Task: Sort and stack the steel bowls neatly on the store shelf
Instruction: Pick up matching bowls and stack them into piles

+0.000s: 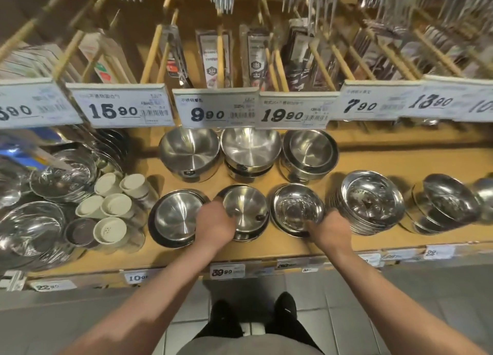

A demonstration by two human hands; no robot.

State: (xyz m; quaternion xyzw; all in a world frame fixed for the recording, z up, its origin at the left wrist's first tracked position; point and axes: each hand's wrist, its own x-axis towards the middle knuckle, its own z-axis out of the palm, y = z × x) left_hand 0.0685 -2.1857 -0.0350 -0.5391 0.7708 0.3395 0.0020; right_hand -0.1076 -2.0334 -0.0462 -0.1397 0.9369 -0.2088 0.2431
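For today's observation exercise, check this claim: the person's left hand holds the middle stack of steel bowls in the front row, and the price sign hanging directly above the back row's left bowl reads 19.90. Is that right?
Not quite. In the head view the left hand does hold the middle front stack, but the sign above the back-left bowl reads 9.90. The 19.90 sign hangs further right.

steel bowls [245, 212]: shiny silver-grey, mid-frame | shelf [373, 162]: warm yellow-tan | price tags [217, 108]: white with bold black numerals, across upper middle | cups [109, 229]: pale cream, left | floor tiles [346, 314]: grey with lighter grout lines, bottom | shoes [285, 309]: black, bottom centre
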